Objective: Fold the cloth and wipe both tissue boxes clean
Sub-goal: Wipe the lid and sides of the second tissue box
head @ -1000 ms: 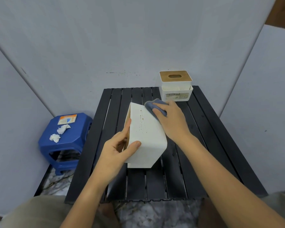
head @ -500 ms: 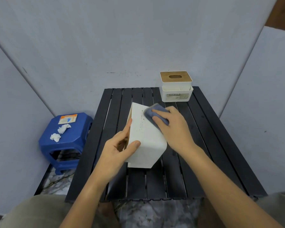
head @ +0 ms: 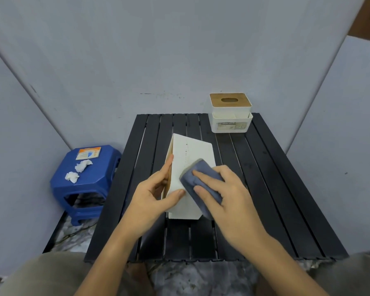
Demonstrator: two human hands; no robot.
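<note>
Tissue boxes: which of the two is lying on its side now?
The near tissue box, gripped by the left hand and wiped with the blue cloth under the right hand. The far tissue box stands upright, wooden lid on top.

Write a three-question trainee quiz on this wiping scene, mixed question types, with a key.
1. True or false: the right hand presses the blue cloth onto the tipped tissue box.
2. Which hand steadies that box? A) left hand B) right hand C) neither
3. Fill in: the second tissue box stands upright at the table's far ____ corner.

Key: 1 true; 2 A; 3 right.
</note>
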